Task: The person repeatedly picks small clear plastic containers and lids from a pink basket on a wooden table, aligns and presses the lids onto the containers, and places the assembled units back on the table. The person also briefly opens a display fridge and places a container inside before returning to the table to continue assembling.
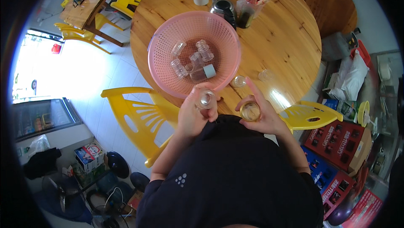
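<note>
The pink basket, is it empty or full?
Neither: several clear containers lie in the bottom of the pink basket, but its sides rise bare above them.

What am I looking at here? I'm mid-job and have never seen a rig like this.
There is no machine: a person works with two bare hands. The one picture comes from a wide fisheye camera worn on the head, looking down, so straight edges bend near the rim. Picture left is the person's left.

On the round wooden table stands a pink perforated plastic basket holding several clear containers. Behind it is a silver kettle; nearer the person are two small clear vessels.

The left hand holds a clear round-mouthed container. The right hand holds a round gold-tinted piece; I can't tell whether cup or lid.
</note>
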Demonstrator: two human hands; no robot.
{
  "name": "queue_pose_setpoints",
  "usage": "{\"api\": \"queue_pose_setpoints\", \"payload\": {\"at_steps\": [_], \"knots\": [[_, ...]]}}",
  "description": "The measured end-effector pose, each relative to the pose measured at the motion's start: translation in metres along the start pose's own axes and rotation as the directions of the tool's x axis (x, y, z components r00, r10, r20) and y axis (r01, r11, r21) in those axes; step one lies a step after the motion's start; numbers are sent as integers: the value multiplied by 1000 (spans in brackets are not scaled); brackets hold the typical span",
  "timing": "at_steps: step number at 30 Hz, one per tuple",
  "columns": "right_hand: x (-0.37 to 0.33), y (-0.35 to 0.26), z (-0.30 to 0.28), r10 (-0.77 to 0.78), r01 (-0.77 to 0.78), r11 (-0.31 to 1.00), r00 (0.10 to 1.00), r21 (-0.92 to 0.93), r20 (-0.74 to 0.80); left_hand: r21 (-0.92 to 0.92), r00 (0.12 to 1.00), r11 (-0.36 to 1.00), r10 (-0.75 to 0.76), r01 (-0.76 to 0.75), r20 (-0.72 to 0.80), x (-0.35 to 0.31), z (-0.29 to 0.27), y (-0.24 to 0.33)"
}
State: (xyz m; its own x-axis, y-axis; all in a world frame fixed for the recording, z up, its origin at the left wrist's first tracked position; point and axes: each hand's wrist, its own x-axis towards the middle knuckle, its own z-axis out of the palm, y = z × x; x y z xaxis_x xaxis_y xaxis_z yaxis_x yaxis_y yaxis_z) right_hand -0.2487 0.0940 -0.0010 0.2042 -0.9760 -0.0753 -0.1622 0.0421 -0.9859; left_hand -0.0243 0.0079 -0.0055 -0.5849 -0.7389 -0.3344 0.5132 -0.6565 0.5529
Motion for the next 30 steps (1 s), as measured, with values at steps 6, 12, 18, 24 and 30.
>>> {"api": "queue_pose_setpoints", "payload": {"at_steps": [6, 12, 18, 24, 30], "knots": [[2, 5, 8, -53, 46, 995, 996, -92, -75, 61, 995, 993, -98, 96, 24, 4, 7, 2], [3, 8, 16, 28, -29, 995, 999, -95, -17, -93, 983, 982, -156, 165, 99, 11, 20, -5], [4, 9, 21, 53, -54, 998, 998, -25, -32, 204, 990, 978, 10, -39, 142, 7, 20, -14], [10, 10, 23, 4, -5, 1000, 999, -14, -48, 399, 951, 879, 164, -261, 261, 7, 14, -22], [13, 8, 24, -33, 32, 999, 998, -6, -55, 460, 933, 831, 176, -312, 315, 7, 8, -23]]}}
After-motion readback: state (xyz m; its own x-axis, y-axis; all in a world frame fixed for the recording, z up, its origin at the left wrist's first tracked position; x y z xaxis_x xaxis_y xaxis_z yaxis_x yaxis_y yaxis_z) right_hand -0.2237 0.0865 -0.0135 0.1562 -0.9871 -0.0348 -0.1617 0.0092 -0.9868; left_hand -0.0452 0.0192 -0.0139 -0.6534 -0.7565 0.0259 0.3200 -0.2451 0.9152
